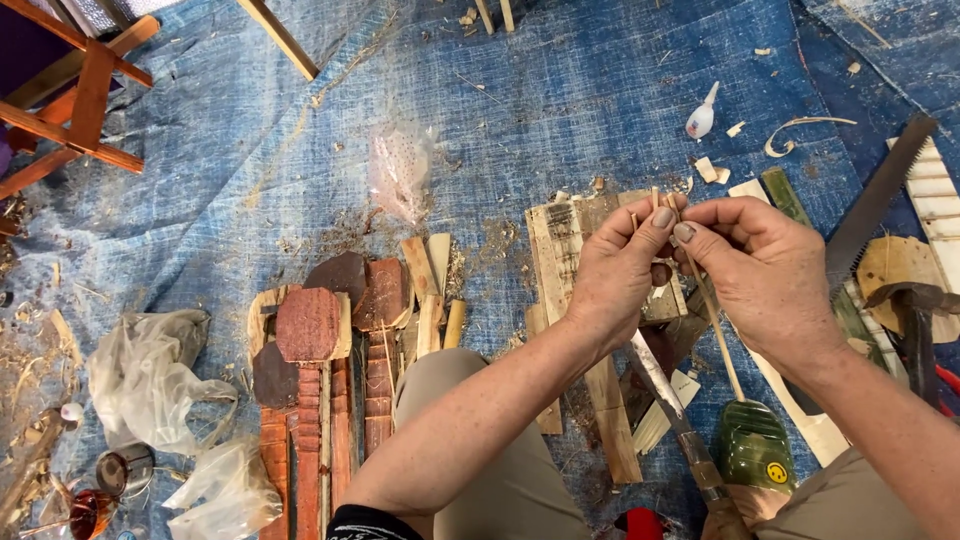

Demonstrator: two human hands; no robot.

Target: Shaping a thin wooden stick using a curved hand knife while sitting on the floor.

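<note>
thin bamboo stick [712, 318] pinched between left hand [617, 277] and right hand [765, 270]

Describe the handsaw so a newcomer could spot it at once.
Start from the blue tarp covering the floor and go to its right edge, past the right hand. The handsaw lies there diagonally, its dark toothed blade crossing pale wooden slats. It is the only long serrated metal piece among the wood.

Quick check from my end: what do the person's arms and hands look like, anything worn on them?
Both hands are bare, with no gloves, rings or watch showing. The left hand and right hand have short fingernails that look dusty. Both forearms are uncovered. Near the left elbow, at the bottom edge, a dark sleeve hem with light markings shows. No sleeve shows on the right arm.
</note>
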